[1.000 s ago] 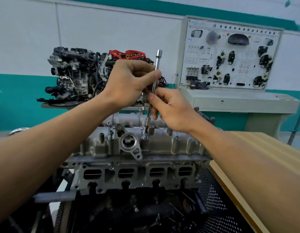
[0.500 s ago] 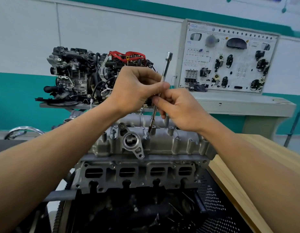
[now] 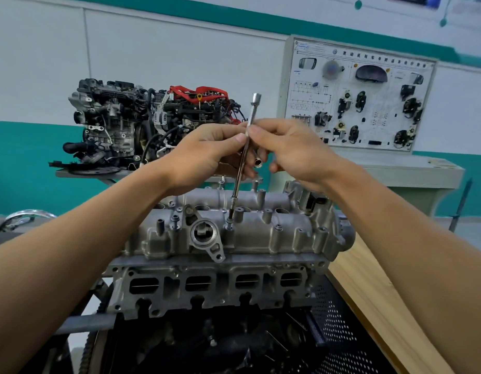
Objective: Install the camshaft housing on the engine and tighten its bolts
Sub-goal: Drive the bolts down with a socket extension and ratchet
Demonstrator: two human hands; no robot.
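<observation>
I see left hand and right hand both pinching the extension bar at frame centre, its tip on a camshaft housing bolt.

Background: second engine, fully dressed, with red cover parts and a yellow dipstick loop on top. It sits on a grey stand plate by the wall. Right of it is a white wiring trainer board carrying an instrument cluster, switches and motors, with a grey console below. Wooden desk at right, black perforated sheet just beside it. Chrome curved bar far left. White wall, teal bands.
</observation>
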